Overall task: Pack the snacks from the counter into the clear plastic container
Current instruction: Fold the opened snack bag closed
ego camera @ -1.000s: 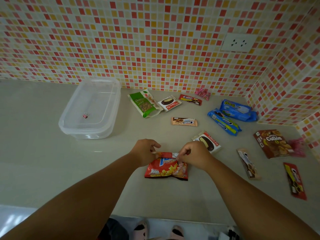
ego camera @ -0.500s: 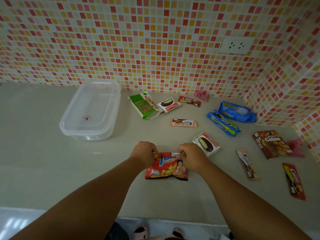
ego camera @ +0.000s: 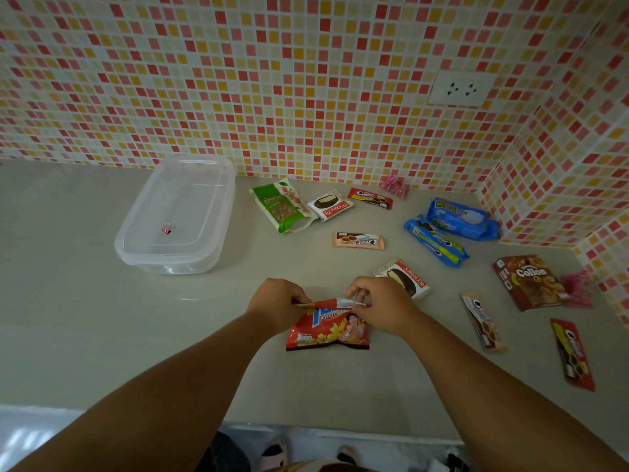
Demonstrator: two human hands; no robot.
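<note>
Fingers of the left hand [ego camera: 275, 308] and right hand [ego camera: 381, 306] are curled, and the folded top edge of the red potato snack bag [ego camera: 326, 330] is pinched between them near the counter's [ego camera: 102, 335] front.

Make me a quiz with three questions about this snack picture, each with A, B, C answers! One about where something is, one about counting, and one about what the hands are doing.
1. Where is the pink binder clip?
A. Inside the clear plastic container
B. On the Collon box
C. Under the wall socket

2. How many Choco Pie packs are on the counter?
A. One
B. Two
C. Four

3. What are the hands doing?
A. Resting flat on the counter
B. Lifting the container
C. Both pinching the top of the red potato snack bag

Answers:
1 A, the clip lies on the container's bottom.
2 B, one Choco Pie is by the green nut bag, another by the right hand.
3 C, the left hand and right hand grip the bag's top edge.
</note>
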